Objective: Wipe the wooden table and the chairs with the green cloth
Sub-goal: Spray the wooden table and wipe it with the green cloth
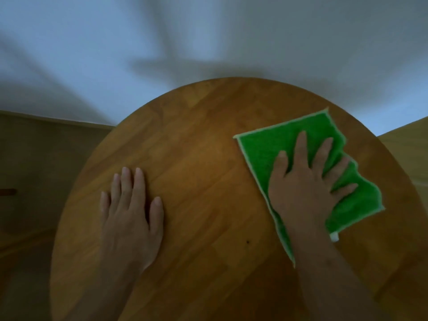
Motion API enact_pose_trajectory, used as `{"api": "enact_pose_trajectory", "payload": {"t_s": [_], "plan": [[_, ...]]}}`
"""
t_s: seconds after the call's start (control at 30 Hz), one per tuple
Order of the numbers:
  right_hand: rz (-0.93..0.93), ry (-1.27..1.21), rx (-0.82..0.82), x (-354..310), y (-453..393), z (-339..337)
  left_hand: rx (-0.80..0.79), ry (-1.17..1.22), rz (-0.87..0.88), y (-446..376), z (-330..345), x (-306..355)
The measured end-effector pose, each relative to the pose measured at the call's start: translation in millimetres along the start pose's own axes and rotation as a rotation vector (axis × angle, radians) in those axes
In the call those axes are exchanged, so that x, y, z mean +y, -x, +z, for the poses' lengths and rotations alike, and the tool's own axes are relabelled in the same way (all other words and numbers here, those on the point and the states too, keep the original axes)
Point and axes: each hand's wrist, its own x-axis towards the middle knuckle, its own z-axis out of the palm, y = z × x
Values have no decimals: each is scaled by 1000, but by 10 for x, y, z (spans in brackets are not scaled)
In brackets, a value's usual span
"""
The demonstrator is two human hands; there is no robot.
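A round wooden table [203, 140] fills most of the view. On its right side lies the green cloth [261, 149], spread out with a pale edge and a few folds near my fingers. My right hand [303, 188] presses flat on the cloth with fingers spread and straight. My left hand [130, 214] rests flat on the bare wood at the left, fingers straight and close together. No chair is clearly visible.
A white wall [208, 42] rises just behind the table's far edge. Wooden floor [34, 158] shows at the left and at the right [405, 144]. A small dark speck [247, 241] marks the tabletop near the middle.
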Motion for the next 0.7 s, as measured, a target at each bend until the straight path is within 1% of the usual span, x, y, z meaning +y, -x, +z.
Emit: {"api": "enact_pose_trajectory", "payload": {"t_s": [0.03,0.07,0.13,0.17,0.23,0.3,0.37,0.4,0.43,0.47,0.5,0.53,0.63,0.67,0.7], "plan": [[94,-21,-4,19,-109,-40,15,-1,13,-3,20,-8],[148,-36,-5,-8,-200,-62,27,2,21,0,36,-15],[148,-29,-1,-197,-282,-44,47,16,30,2,60,-36],[94,-9,5,-335,-250,-8,53,22,33,7,67,-45],[-119,49,17,-661,-47,114,63,36,36,4,71,-59],[-419,95,-3,-981,325,258,68,67,39,0,72,-68],[-705,110,-70,-1199,723,384,66,87,31,8,75,-78],[-800,99,-102,-1242,826,400,62,90,24,7,76,-81],[-850,72,-112,-1239,812,389,59,91,18,5,76,-78],[-848,39,-92,-1185,688,357,57,91,17,2,72,-67],[-786,19,-50,-1085,500,319,55,90,18,-2,65,-54],[-667,14,-15,-949,275,273,54,89,19,-7,61,-44],[-124,-24,46,-487,-397,49,50,83,16,-15,58,-38],[10,-43,49,-417,-544,-27,57,80,13,-15,61,-37],[92,-54,47,-416,-638,-75,59,73,10,-14,61,-30]]}}
